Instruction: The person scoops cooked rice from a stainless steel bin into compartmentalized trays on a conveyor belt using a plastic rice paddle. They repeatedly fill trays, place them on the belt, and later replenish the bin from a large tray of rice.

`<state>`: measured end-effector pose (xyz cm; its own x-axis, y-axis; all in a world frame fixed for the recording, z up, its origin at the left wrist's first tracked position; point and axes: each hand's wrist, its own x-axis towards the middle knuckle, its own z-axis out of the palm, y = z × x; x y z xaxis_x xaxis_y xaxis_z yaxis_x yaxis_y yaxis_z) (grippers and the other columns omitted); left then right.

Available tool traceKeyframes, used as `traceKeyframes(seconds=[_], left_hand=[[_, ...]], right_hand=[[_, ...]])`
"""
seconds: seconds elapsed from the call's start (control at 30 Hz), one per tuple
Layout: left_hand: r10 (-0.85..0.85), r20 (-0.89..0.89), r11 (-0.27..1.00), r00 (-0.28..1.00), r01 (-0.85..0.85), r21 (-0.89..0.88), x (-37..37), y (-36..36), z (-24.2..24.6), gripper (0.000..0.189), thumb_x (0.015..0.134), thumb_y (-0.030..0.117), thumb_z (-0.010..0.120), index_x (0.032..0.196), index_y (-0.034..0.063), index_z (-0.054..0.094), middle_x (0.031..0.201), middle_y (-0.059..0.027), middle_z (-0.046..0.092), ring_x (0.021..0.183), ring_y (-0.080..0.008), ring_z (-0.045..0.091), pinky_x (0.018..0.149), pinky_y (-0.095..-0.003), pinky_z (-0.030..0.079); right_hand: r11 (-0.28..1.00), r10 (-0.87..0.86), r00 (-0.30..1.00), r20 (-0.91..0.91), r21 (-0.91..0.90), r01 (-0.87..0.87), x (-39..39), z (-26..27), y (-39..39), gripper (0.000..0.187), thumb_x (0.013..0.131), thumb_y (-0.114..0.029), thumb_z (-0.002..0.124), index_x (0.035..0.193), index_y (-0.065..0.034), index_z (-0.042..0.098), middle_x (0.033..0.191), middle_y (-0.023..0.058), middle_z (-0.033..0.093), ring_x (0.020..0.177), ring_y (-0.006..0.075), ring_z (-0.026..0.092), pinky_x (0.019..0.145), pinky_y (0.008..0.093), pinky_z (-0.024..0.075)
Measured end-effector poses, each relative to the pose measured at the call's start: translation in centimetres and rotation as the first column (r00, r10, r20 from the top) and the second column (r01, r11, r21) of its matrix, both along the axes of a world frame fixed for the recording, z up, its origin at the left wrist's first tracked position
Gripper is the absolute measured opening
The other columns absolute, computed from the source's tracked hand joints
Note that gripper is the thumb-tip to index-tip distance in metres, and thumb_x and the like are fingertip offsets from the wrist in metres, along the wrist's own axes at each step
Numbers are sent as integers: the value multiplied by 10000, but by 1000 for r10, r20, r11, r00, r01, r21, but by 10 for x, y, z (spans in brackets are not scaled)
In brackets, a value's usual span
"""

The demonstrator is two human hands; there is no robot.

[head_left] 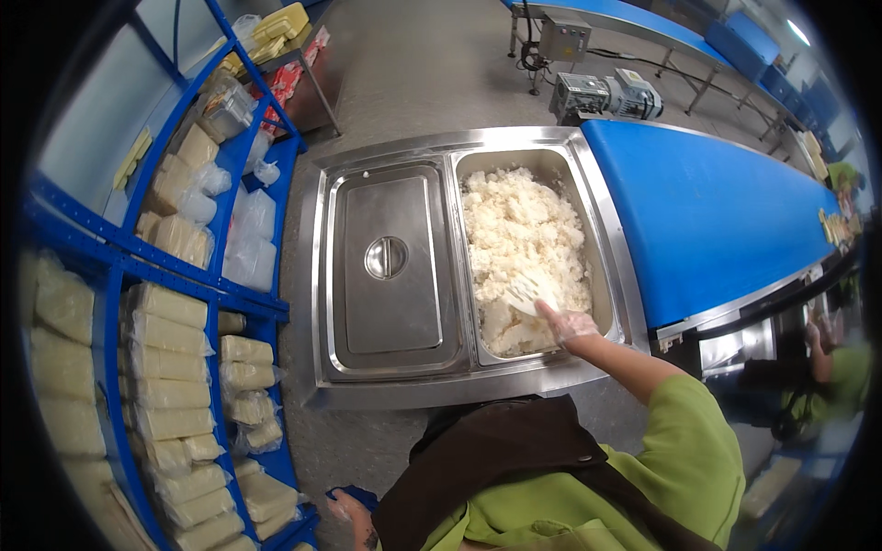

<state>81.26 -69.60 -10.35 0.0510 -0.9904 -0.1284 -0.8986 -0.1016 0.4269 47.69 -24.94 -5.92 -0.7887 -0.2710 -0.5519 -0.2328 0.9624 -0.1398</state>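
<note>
My right hand [570, 326], in a clear disposable glove, grips a white slotted plastic paddle [529, 292]. The paddle's blade rests on cooked white rice [520, 220] in the right-hand steel pan. Beside that pan, a steel lid [396, 310] with a round recessed handle covers the left-hand pan. Low at my left side, my left hand [350, 510] is closed around a dark blue cloth [360, 494]; part of the hand is hidden by the brown apron.
Blue shelving [213, 386] with wrapped pale blocks [172, 365] stands at the left. A blue conveyor belt [703, 220] adjoins the pans' steel frame at the right, with a motor [606, 95] behind. People in green work at the far right.
</note>
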Motion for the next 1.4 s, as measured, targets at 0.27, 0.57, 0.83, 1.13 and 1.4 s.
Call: traceKeyframes(seconds=[0.27, 0.57, 0.83, 1.13, 1.4], left_hand=[[133, 236, 956, 963, -187, 226, -10, 23, -74, 436, 794, 280, 472, 1095, -26, 555, 1085, -206, 560, 973, -340, 540, 857, -435, 409], [6, -177, 934, 984, 58, 353, -25, 13, -14, 517, 801, 327, 495, 1133, -69, 489, 1117, -218, 526, 988, -322, 525, 840, -403, 417], [604, -579, 674, 547, 36, 737, -6, -94, -107, 406, 771, 344, 514, 976, -5, 545, 918, -156, 578, 853, -303, 564, 771, -442, 455], [570, -807, 783, -152, 398, 478, 18, -272, 115, 238, 745, 201, 538, 884, 8, 538, 859, -136, 586, 801, -307, 570, 779, -449, 467], [-320, -804, 864, -502, 194, -465, 84, -495, 328, 472, 840, 328, 512, 1172, 7, 417, 1217, -142, 442, 1146, -264, 413, 987, -365, 299]], right_hand=[[982, -8, 997, -71, 187, 21, -58, -56, 10, 441, 887, -242, 328, 1326, -205, 303, 935, 159, 609, 832, 306, 604, 684, 395, 484], [962, -245, 968, 42, 131, 238, -1, 75, -23, 358, 893, -264, 295, 1191, -128, 438, 1051, 238, 552, 965, 394, 527, 814, 450, 404], [863, -60, 997, 47, 504, 28, -9, 12, -55, 431, 824, -220, 451, 1245, -124, 445, 1196, 161, 503, 1061, 303, 516, 868, 374, 426], [941, -13, 921, -390, -317, -121, 2, 19, -314, 316, 786, -195, 494, 1088, -143, 574, 1040, 140, 577, 941, 308, 552, 818, 378, 440], [888, 350, 900, -258, -213, -407, 56, 36, -478, 273, 824, -248, 442, 1036, -155, 587, 973, 143, 597, 862, 326, 591, 747, 415, 476]])
